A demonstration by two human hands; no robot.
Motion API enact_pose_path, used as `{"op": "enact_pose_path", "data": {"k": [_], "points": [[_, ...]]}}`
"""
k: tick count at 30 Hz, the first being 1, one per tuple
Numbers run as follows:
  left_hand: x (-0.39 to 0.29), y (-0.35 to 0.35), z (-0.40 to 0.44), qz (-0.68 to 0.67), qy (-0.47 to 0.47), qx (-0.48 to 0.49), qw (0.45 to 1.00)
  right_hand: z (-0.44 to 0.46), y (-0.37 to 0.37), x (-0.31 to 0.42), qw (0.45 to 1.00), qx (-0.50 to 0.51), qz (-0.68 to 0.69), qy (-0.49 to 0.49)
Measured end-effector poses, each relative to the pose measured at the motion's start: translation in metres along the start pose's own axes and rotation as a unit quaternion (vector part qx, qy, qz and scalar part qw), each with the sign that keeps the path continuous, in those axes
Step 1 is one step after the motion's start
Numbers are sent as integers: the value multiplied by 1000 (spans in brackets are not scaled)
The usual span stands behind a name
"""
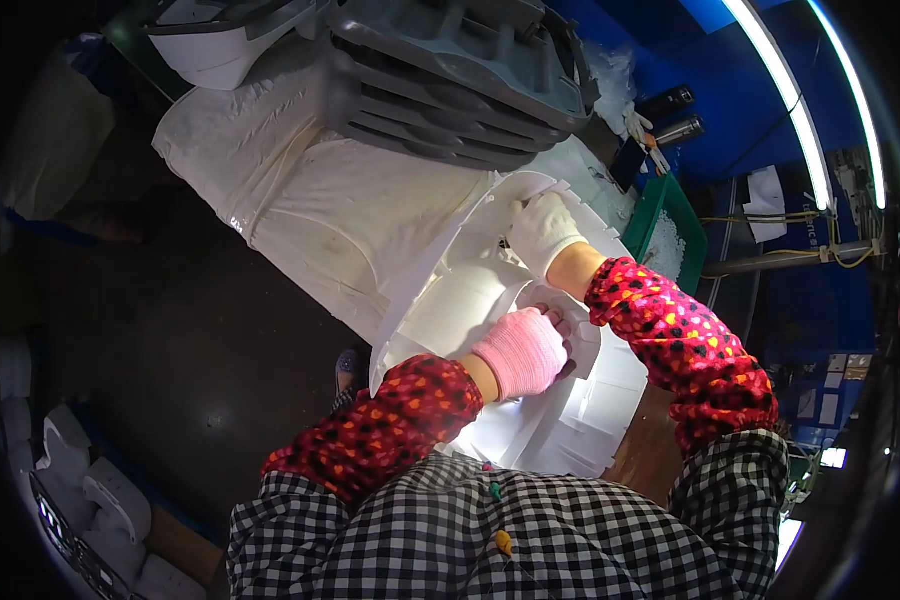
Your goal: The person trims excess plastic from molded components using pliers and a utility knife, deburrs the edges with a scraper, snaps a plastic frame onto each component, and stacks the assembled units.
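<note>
A large white plastic shell (450, 305) lies open side up in front of my body, on the near end of a cloth-covered table. My left hand (525, 352), in a pink glove with bare fingertips, is curled over the raised middle part of the shell. What its fingers hold, if anything, is hidden. My right hand (545, 232), in a white glove, has its fingers bent against the inside of the shell near the far rim. Something small and dark shows beside its fingertips, too small to make out.
Stacked grey plastic parts (440, 110) stand on the cloth (340, 200) beyond the shell. A green bin (688, 238) of small clear pieces is at the right, near two dark bottles (680, 130). More white parts (115, 495) lie at lower left.
</note>
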State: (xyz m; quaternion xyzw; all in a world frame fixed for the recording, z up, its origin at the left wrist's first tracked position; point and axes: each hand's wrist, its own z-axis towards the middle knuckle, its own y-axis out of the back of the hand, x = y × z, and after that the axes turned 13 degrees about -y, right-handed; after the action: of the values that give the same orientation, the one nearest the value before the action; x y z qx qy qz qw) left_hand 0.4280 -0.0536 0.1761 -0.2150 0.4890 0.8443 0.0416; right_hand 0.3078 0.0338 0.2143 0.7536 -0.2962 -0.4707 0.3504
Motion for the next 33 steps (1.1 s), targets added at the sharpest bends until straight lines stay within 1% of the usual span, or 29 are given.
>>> {"op": "enact_pose_path", "data": {"k": [1, 2, 3, 4, 5, 6, 7, 9, 10, 13, 14, 16, 17, 19, 20, 21, 22, 23, 25, 26, 27, 29, 30, 31, 32, 33], "points": [[0, -1, 0, 1, -1, 1, 1000, 0, 4, 1, 997, 43, -51, 25], [0, -3, -1, 8, -4, -20, 1000, 1, 8, 1, 998, 42, -50, 25], [1, -3, -2, 15, -7, -41, 999, 3, 11, 1, 991, 62, -97, 64], [1, -4, -2, 14, -5, -40, 999, 4, 13, 3, 981, 83, -142, 103], [2, -4, -2, 10, -9, -35, 999, 3, 13, 5, 981, 83, -141, 106], [3, -3, -3, 7, -15, -31, 999, 2, 11, 6, 995, 71, -60, 38], [4, 0, -4, 6, -13, -31, 999, 1, 9, 5, 998, 58, 22, -30], [4, 6, -3, -21, -4, 6, 1000, -4, -16, -9, 998, 44, 29, -21], [3, 9, -5, 14, -35, -21, 999, -10, -19, -16, 999, 29, 36, -14], [5, 3, -3, -20, -30, -59, 998, -23, -23, -28, 994, 46, 96, -2], [6, 1, -2, -31, -31, -69, 997, -23, -24, -29, 994, 47, 96, -7], [7, 6, -2, -29, -26, -38, 999, -22, -19, -30, 994, 64, 85, -2], [8, 8, -1, -28, -30, -36, 998, -21, -19, -31, 994, 64, 87, -6], [6, 11, 0, -23, 7, -45, 999, -26, -20, -33, 994, 60, 95, -11], [6, 11, -1, -23, -3, -41, 999, -34, -21, -36, 993, 59, 98, -22], [8, 15, -1, -29, -12, -26, 999, -46, -16, -40, 979, 18, 198, -52], [8, 16, -2, -32, -26, -11, 999, -64, -13, -44, 952, -29, 293, -85], [8, 16, -3, -33, -44, -5, 998, -83, -11, -50, 949, -32, 295, -105], [8, 17, -4, -52, -23, -72, 996, -131, -13, -67, 867, -119, 426, -231], [6, 19, -4, -47, -1, -65, 997, -161, -39, -82, 829, -199, 467, -234], [5, 21, -3, -41, 21, -59, 997, -194, -48, -88, 754, -218, 551, -283], [10, 13, 5, -85, 66, -149, 983, -256, -94, -91, 650, -308, 565, -404], [13, 13, 11, -223, 156, -190, 943, -288, -115, -90, 597, -269, 564, -504], [16, 14, 20, -353, 248, -220, 875, -317, -139, -85, 534, -224, 559, -594], [11, 37, 37, -460, 346, -249, 779, -343, -183, -78, 504, -208, 536, -645], [9, 59, 56, -549, 438, -269, 660, -364, -223, -68, 471, -189, 513, -692]]}}
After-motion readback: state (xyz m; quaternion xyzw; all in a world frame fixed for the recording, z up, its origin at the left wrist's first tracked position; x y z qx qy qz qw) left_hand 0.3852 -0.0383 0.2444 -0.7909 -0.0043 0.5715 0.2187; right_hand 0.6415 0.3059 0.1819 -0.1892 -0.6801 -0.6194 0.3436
